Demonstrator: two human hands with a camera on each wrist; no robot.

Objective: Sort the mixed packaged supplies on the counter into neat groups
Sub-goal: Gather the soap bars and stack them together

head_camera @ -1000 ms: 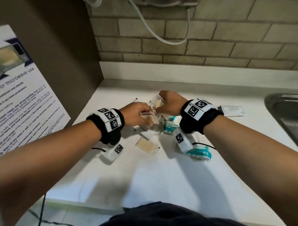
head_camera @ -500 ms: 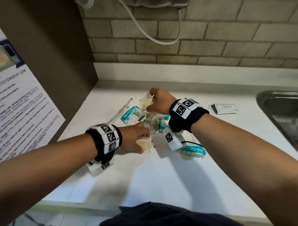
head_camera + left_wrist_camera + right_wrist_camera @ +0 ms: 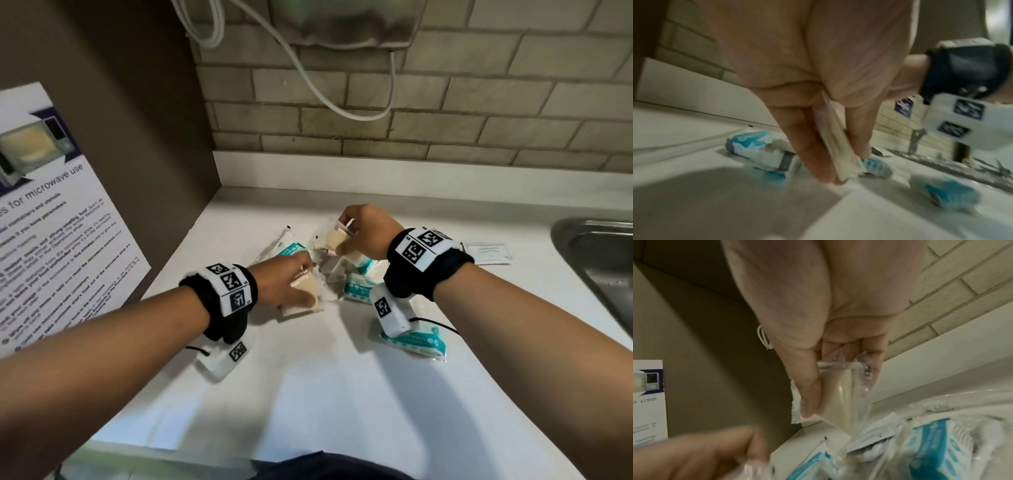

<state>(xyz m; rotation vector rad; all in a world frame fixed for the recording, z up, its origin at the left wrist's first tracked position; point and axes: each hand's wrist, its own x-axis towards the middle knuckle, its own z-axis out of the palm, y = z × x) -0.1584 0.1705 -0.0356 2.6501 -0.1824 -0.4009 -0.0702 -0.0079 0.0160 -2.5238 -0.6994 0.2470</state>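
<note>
Head view: both hands low over a heap of packets at the middle of the white worktop (image 3: pixel 342 394). Left hand (image 3: pixel 289 282) curled on a beige pad in clear wrap (image 3: pixel 310 291), pinched between thumb and fingers, with another beige pad (image 3: pixel 301 310) flat on the worktop just below. Left wrist view: same thin beige pad (image 3: pixel 835 142) edge-on between straight fingers (image 3: pixel 807 146) and thumb, tips close to the surface. Right hand (image 3: pixel 368 236) further back, gripping a second wrapped beige pad (image 3: pixel 334 238), lifted clear of the heap. Right wrist view: thumb and fingertips closed on that pad's (image 3: pixel 840 395) crinkled clear wrapper, pad hanging tilted.

Between and under the hands, a jumble of blue-and-white packs (image 3: pixel 361 289), partly overlapping; one more blue-and-white pack (image 3: pixel 414 341) apart, nearer the front edge under the right wrist camera. Long narrow clear sachet (image 3: pixel 274 245) at the left side of the heap. Small white sachet (image 3: pixel 489 253) alone to the right, near the steel sink (image 3: pixel 592 253). Microwave notice (image 3: pixel 51 240) on the brown side panel at left; white cable (image 3: pixel 342 102) looping down the brick wall behind.
</note>
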